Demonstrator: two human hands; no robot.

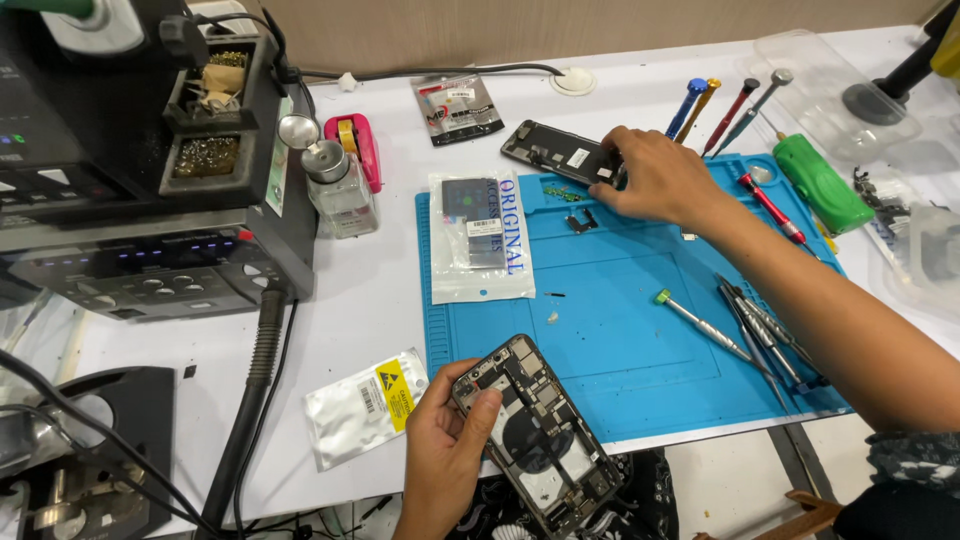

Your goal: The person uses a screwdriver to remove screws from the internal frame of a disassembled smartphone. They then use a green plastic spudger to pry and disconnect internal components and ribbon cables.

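Observation:
My left hand (440,455) grips an opened phone body (540,435), its circuit boards and coil facing up, at the near edge of the table. My right hand (655,180) reaches across the blue work mat (640,340) to its far edge, fingertips on a detached phone screen panel (555,152) that lies half off the mat. A small dark part (580,222) and tiny screws rest on the mat just left of that hand.
A bagged spare part (480,235) lies on the mat's left side. Screwdrivers (700,325) and tweezers (765,335) sit at right, more drivers (735,110) at the back. A soldering station (140,170), liquid dispenser bottle (335,185), silver antistatic pouch (365,405) and green tool (820,182) surround it.

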